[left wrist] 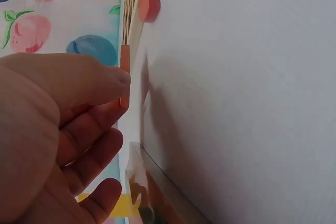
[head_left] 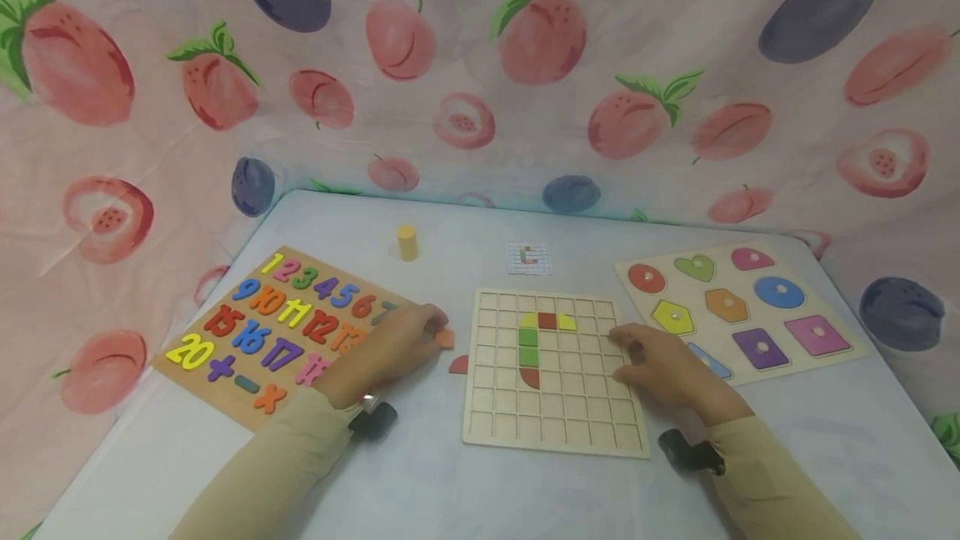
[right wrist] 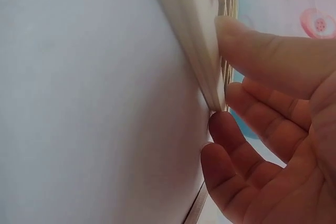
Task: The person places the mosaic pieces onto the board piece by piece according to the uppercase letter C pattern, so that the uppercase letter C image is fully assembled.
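Between thumb and fingertips my left hand [head_left: 397,344] pinches a small flat orange piece [head_left: 446,338], seen edge-on in the left wrist view. That hand is over the right side of the number board. In the middle lies a wooden grid board [head_left: 495,419]. On it, a red square [head_left: 547,321] sits between two yellow curved pieces [head_left: 567,322], with green squares [head_left: 528,357] and a red curved piece [head_left: 529,377] down the left. A loose red piece [head_left: 459,365] lies at the board's left edge. My right hand [head_left: 667,369] touches the board's right edge with parted, loosely bent fingers.
A small printed card [head_left: 528,258] with a coloured grid pattern lies behind the grid board. A yellow cylinder [head_left: 407,245] stands at the back left. The number board [head_left: 247,415] is on the left, a knobbed shape puzzle [head_left: 817,307] on the right. Fruit-print cloth hangs behind.
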A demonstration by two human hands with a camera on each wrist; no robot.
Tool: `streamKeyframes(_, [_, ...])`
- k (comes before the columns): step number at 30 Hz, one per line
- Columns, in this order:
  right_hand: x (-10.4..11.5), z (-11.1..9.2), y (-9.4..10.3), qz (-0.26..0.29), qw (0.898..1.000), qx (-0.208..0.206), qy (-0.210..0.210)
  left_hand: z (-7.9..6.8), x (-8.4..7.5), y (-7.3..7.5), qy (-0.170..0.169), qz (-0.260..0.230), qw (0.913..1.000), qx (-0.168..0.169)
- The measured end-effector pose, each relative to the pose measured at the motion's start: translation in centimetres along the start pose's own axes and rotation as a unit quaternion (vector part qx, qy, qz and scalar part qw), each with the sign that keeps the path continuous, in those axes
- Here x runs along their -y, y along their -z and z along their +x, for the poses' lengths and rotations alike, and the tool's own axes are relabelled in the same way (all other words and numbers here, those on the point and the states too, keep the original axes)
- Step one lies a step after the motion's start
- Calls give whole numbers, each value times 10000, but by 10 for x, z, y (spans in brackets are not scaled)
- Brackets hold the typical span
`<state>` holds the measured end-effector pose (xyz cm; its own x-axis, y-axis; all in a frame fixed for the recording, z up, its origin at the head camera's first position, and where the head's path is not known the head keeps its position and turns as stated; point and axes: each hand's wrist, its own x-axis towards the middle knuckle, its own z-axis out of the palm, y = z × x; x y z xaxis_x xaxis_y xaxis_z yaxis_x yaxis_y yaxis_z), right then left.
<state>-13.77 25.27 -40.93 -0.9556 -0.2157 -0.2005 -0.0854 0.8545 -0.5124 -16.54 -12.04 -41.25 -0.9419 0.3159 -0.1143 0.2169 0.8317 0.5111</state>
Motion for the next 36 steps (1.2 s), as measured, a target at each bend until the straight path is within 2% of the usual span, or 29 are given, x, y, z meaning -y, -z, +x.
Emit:
streamKeyframes(8, [3, 3, 1, -10, 10000, 39, 23, 0, -4, -1, 17, -61, 10000, 3])
streamKeyframes(16, [7, 7, -1, -119, 9999, 10, -22, 1, -17, -2, 269, -250, 9990, 255])
streamKeyframes(21, [9, 10, -2, -158, 9998, -2, -72, 5, -24, -4, 19, -310, 9992, 258])
streamKeyframes(28, [10, 10, -1, -218, 9997, -3, -53, 6, -29, -8, -602, -200, 9978, 191])
streamKeyframes(36, [11, 12, -4, -174, 9997, -21, -160, 11, -39, -11, -857, -240, 9951, 440])
